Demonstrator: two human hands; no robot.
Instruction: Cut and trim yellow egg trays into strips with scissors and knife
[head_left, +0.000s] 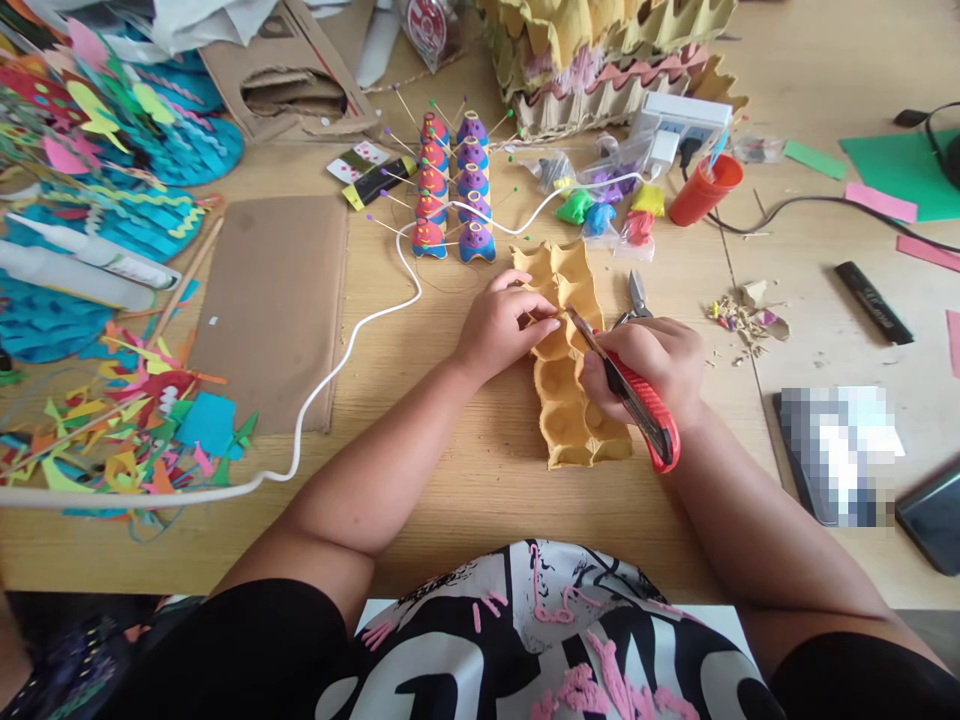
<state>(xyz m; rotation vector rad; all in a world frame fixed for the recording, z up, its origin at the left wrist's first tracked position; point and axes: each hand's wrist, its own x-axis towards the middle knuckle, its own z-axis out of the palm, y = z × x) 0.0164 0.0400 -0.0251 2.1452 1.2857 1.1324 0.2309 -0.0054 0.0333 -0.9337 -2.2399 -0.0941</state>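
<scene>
A yellow cardboard egg carton lies lengthwise on the table in front of me, its cups facing up. My left hand grips its left side, with thumb and fingers bent over the middle ridges. In my right hand is a red utility knife, its tip pointing up and left at the carton's middle ridge, close to my left fingertips. Whether the blade has gone into the cardboard I cannot tell. Behind the knife hand lies a pair of scissors, partly hidden.
Two painted egg-carton caterpillars with pins stand behind, crossed by a white cable. Bags of coloured clay, a red cup and a power strip sit at back right. Paper scraps and a cardboard sheet lie left.
</scene>
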